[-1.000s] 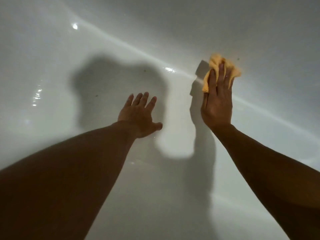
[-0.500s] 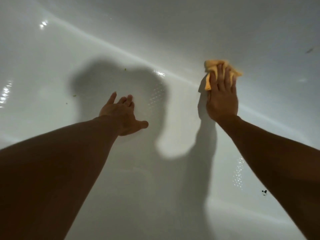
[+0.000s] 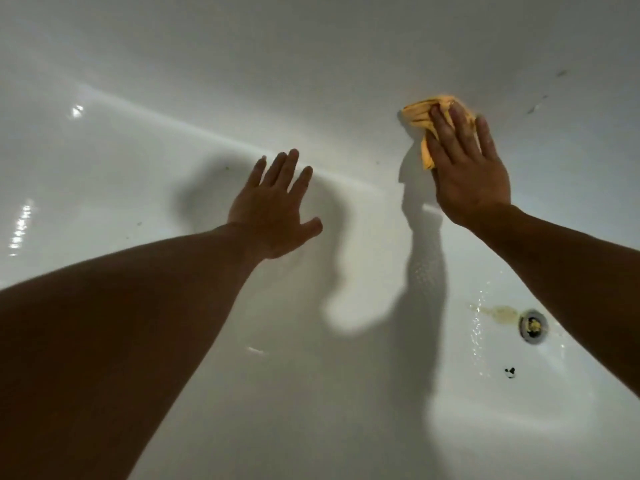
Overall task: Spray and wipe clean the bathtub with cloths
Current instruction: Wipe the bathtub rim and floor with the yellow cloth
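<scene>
Your orange cloth (image 3: 420, 114) lies crumpled against the far wall of the white bathtub (image 3: 311, 64), pressed flat under your right hand (image 3: 467, 171), whose fingers are straight. Your left hand (image 3: 273, 216) is spread wide and holds nothing, low by the wall's curve. Inside the tub, a yellowish stain (image 3: 500, 311) sits just beside the drain (image 3: 533, 325)

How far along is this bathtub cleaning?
Done: the white bathtub glistens with droplets, so it looks sprayed. In hand: the right hand presses a crumpled orange cloth against the far wall; the left hand is spread open. Left: the yellowish stain beside the round metal drain, a dark speck below it, and dark smudges on the wall.
</scene>
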`<state>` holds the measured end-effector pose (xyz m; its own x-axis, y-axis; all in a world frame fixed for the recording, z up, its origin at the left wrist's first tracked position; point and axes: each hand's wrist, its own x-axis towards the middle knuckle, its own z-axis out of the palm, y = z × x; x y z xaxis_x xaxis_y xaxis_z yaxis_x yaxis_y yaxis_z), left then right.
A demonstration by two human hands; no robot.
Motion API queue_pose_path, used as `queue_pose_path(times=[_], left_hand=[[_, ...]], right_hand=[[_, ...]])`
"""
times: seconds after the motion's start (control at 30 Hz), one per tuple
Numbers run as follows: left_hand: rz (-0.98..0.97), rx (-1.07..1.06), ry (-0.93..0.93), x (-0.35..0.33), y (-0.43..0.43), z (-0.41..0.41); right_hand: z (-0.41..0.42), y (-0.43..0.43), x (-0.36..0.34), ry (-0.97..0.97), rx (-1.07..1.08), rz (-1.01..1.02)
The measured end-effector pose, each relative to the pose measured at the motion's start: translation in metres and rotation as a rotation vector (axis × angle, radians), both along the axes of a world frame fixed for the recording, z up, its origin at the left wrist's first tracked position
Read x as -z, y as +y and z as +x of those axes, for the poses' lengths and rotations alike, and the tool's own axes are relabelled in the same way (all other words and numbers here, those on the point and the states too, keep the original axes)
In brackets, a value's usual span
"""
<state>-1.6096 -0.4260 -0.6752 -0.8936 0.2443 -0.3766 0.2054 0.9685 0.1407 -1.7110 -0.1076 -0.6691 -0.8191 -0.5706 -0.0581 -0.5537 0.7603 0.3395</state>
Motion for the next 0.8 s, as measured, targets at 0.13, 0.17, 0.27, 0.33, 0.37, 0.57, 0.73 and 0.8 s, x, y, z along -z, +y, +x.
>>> queue_pose_path(times=[0.13, 0.17, 0.27, 0.33, 0.37, 0.57, 0.73, 0.8], left_hand=[[0.054, 0.078, 0.297, -0.036, 0.031, -0.051], [0.075, 0.118, 0.363, -0.047, 0.040, -0.061], [0.116, 0.239, 0.502, -0.066, 0.058, -0.082], [0.101, 0.273, 0.560, -0.071, 0.070, -0.093], [0.093, 0.271, 0.579, -0.072, 0.074, -0.097], [0.060, 0.256, 0.656, -0.074, 0.099, -0.113], [0.031, 0.220, 0.677, -0.067, 0.105, -0.112], [0.038, 0.221, 0.681, -0.067, 0.105, -0.113]], right_hand=[[0.006, 0.011, -0.015, 0.039, 0.002, 0.049], [0.008, 0.014, -0.022, 0.061, 0.031, 0.035], [0.010, 0.026, -0.040, 0.134, 0.133, -0.046], [0.009, 0.038, -0.054, 0.186, 0.152, -0.095], [0.008, 0.043, -0.061, 0.213, 0.142, -0.113], [-0.009, 0.081, -0.095, 0.404, 0.149, -0.244], [-0.017, 0.099, -0.056, 0.219, -0.137, -0.112], [-0.010, 0.111, -0.040, 0.090, -0.173, -0.016]])
